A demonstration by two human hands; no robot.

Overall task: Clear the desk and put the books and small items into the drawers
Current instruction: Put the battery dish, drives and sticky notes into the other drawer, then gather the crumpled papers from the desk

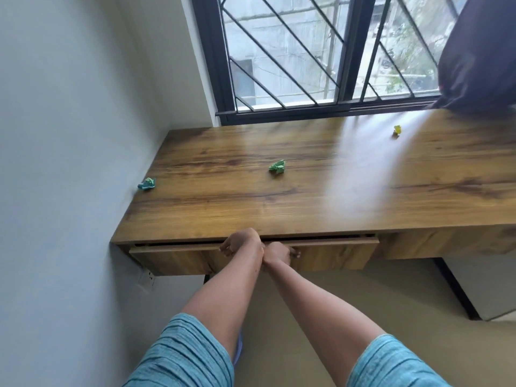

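L hand (240, 243) & R hand (277, 252) grip top lip of drawer (335, 254), barely ajar under table (279, 208) front edge. Green scrap (277, 166) + 2 others not yet stowed. Next, prob.: straight even pull.

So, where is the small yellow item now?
In the head view, the small yellow item lies far right on the desk, near the dark curtain.

Pale grey wall (69, 107), dark-framed barred window (279, 51), dark curtain (480, 51), beige floor (363, 297).
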